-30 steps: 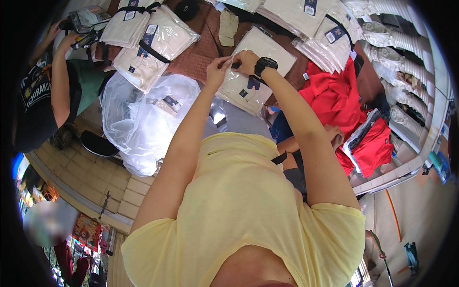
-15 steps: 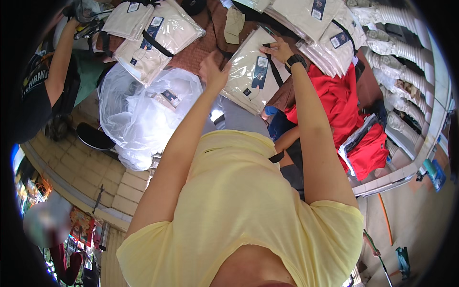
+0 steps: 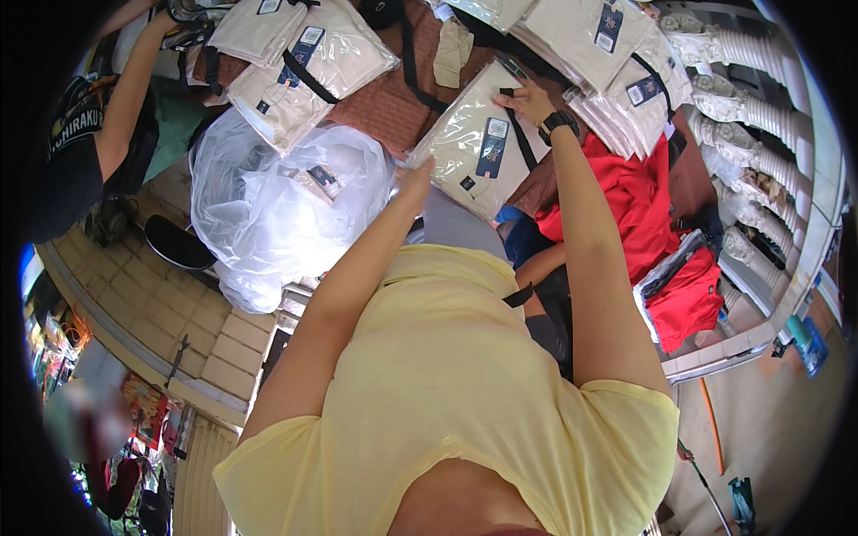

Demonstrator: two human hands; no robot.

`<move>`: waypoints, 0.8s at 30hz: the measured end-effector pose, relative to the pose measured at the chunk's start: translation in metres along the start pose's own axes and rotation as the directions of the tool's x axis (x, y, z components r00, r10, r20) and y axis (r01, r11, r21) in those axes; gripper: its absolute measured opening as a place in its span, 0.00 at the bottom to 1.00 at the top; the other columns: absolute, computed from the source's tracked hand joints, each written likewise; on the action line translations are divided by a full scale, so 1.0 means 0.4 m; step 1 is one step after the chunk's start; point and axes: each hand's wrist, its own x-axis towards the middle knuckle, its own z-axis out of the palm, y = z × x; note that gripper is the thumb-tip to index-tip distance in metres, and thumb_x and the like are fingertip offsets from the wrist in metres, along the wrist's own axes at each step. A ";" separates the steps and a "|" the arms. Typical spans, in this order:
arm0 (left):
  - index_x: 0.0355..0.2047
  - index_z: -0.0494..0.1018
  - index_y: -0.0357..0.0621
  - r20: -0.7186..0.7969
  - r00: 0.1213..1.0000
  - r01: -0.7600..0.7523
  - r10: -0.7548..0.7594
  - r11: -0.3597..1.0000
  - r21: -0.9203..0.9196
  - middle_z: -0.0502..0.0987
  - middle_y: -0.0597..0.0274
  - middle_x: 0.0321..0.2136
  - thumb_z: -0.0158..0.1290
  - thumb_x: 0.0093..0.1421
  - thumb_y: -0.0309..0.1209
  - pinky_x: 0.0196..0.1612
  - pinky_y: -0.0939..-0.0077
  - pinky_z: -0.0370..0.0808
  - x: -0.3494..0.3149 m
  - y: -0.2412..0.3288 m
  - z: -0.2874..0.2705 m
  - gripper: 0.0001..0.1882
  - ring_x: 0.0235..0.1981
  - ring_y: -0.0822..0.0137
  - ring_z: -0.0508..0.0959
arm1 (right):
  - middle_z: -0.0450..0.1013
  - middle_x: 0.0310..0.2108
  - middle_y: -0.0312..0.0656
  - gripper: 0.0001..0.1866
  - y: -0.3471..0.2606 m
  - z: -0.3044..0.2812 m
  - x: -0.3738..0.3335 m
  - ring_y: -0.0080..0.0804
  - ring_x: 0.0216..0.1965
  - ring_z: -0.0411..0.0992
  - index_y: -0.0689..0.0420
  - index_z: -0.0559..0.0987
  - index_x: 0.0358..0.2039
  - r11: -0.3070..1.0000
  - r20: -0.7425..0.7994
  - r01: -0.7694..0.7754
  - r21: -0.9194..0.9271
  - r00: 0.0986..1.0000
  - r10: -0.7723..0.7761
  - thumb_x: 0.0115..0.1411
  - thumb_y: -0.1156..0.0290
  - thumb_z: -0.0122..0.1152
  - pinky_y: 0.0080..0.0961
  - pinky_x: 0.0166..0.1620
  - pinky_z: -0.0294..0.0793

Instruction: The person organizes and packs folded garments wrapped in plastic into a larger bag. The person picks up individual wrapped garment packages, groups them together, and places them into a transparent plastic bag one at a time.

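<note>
In front of me lies a folded cream garment in clear plastic (image 3: pixel 456 147), with a dark blue tag and a small dark patch. A black strap (image 3: pixel 518 134) crosses its right part. My right hand (image 3: pixel 532 103), with a dark watch at the wrist, is closed on the strap near the package's far edge. At the near left edge, my left hand (image 3: pixel 415 185) has its fingers closed against the plastic; its fingertips are partly hidden. Just left of that hand sits a big translucent plastic bag (image 3: pixel 259 214) with a tagged package inside.
Strapped stacks of similar cream packages stand at far left (image 3: pixel 326 67) and far right (image 3: pixel 572 40). Red garments (image 3: pixel 608 205) lie beside my right forearm. Behind them are rows of white ribbed bundles (image 3: pixel 751 85). At left, a person in dark clothing (image 3: pixel 80 152) reaches forward.
My left hand has come down and nearer, from above the package's left side to its near left edge. My right hand stays at the strap. The view has shifted slightly.
</note>
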 end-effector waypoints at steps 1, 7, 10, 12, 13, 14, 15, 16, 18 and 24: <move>0.61 0.56 0.45 -0.106 0.963 -0.230 0.249 0.960 0.160 0.59 0.46 0.59 0.53 0.60 0.33 0.58 0.48 0.60 -0.006 0.047 -0.008 0.30 0.58 0.43 0.61 | 0.65 0.59 0.38 0.30 0.001 -0.002 -0.023 0.38 0.40 0.74 0.53 0.85 0.30 0.986 -0.118 0.028 -0.164 0.992 -0.047 0.41 0.38 0.68 0.33 0.55 0.66; 0.50 0.69 0.52 0.380 0.515 -0.827 0.768 0.329 0.456 0.65 0.49 0.46 0.55 0.55 0.30 0.48 0.55 0.68 0.158 0.231 -0.045 0.21 0.47 0.47 0.68 | 0.72 0.49 0.44 0.13 -0.186 0.031 -0.147 0.51 0.47 0.69 0.51 0.85 0.29 0.755 -0.003 0.246 -0.608 0.950 -0.313 0.49 0.55 0.66 0.42 0.49 0.69; 0.45 0.70 0.50 0.470 0.508 -0.810 0.721 0.216 0.545 0.69 0.50 0.41 0.54 0.56 0.31 0.42 0.57 0.71 0.199 0.245 -0.012 0.15 0.44 0.49 0.72 | 0.76 0.32 0.47 0.12 -0.211 0.118 -0.175 0.48 0.36 0.74 0.55 0.83 0.29 0.850 0.258 0.414 -0.327 0.904 -0.341 0.47 0.61 0.67 0.36 0.42 0.73; 0.42 0.70 0.49 0.505 0.543 -0.787 0.671 0.198 0.584 0.71 0.51 0.38 0.53 0.56 0.31 0.39 0.56 0.73 0.213 0.258 0.000 0.13 0.41 0.50 0.74 | 0.77 0.26 0.46 0.10 -0.220 0.163 -0.149 0.44 0.31 0.75 0.58 0.82 0.27 0.832 0.256 0.505 -0.230 0.856 -0.448 0.44 0.67 0.67 0.33 0.38 0.74; 0.41 0.70 0.49 0.530 0.559 -0.791 0.638 0.218 0.571 0.72 0.52 0.36 0.54 0.56 0.32 0.38 0.55 0.73 0.225 0.258 -0.002 0.12 0.40 0.50 0.76 | 0.77 0.26 0.46 0.10 -0.232 0.173 -0.118 0.44 0.30 0.76 0.58 0.82 0.26 0.819 0.268 0.514 -0.255 0.851 -0.451 0.43 0.68 0.67 0.33 0.38 0.75; 0.40 0.70 0.48 0.558 0.568 -0.797 0.605 0.236 0.556 0.73 0.52 0.34 0.54 0.56 0.32 0.37 0.54 0.73 0.229 0.263 -0.001 0.11 0.38 0.50 0.77 | 0.77 0.26 0.46 0.09 -0.242 0.176 -0.088 0.43 0.30 0.76 0.58 0.83 0.26 0.806 0.276 0.521 -0.281 0.848 -0.452 0.43 0.69 0.67 0.33 0.37 0.75; 0.41 0.70 0.47 0.513 0.572 -0.793 0.640 0.274 0.544 0.74 0.53 0.33 0.54 0.56 0.32 0.36 0.57 0.74 0.226 0.263 0.003 0.12 0.36 0.51 0.78 | 0.77 0.25 0.46 0.08 -0.252 0.171 -0.060 0.43 0.29 0.76 0.58 0.83 0.25 0.792 0.284 0.528 -0.306 0.845 -0.453 0.42 0.70 0.67 0.33 0.37 0.75; 0.42 0.70 0.46 0.465 0.580 -0.788 0.669 0.314 0.530 0.75 0.54 0.32 0.54 0.57 0.31 0.36 0.59 0.75 0.216 0.257 0.008 0.13 0.33 0.53 0.78 | 0.77 0.25 0.46 0.08 -0.250 0.168 -0.023 0.42 0.29 0.76 0.58 0.83 0.24 0.801 0.317 0.514 -0.306 0.848 -0.424 0.41 0.70 0.67 0.32 0.36 0.75; 0.44 0.70 0.42 0.377 0.674 -0.738 0.635 0.573 0.356 0.77 0.54 0.32 0.52 0.56 0.29 0.35 0.64 0.76 0.203 0.240 0.026 0.14 0.32 0.57 0.79 | 0.78 0.24 0.45 0.09 -0.265 0.148 0.019 0.37 0.27 0.77 0.57 0.84 0.25 0.815 0.363 0.461 -0.350 0.869 -0.336 0.40 0.71 0.69 0.30 0.34 0.76; 0.47 0.68 0.31 0.393 0.824 -0.148 0.408 0.824 -0.546 0.77 0.55 0.34 0.45 0.49 0.18 0.38 0.78 0.72 0.149 0.237 0.093 0.22 0.33 0.66 0.76 | 0.78 0.22 0.40 0.08 -0.304 0.090 0.033 0.28 0.24 0.76 0.58 0.82 0.25 0.926 0.471 0.306 -0.220 0.865 -0.174 0.41 0.75 0.69 0.25 0.30 0.74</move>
